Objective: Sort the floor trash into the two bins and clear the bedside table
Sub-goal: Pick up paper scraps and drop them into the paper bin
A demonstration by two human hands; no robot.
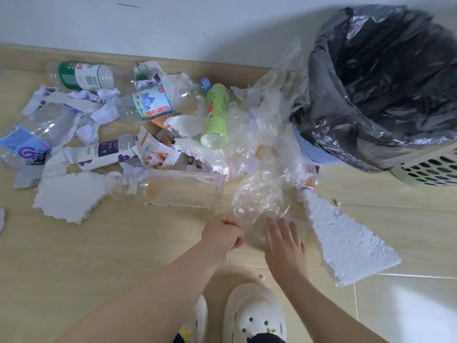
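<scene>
Clear plastic film (259,201): on floor (99,256), touching foam slab (346,243)
Left hand (222,235): fingers curled, pinching film edge
Right hand (284,243): fingers straight, spread, touching film
Black-lined bin (430,167): upper right, apart

bin (385,100) right | bottles (214,116) left | foam (346,243) between

Bare forearms (158,288), white perforated clogs (254,314), yellow charms (272,331), possibly stars, dark garment (265,339) at bottom edge

Upper right: black liner (385,78) in a hole-patterned beige bin (430,167), beside a lattice-patterned blue bin (309,149). Lime-green bottle (214,117), white foam (346,246), clear film (259,194), tan wood-grain floor (99,256), white clogs (254,315).
</scene>
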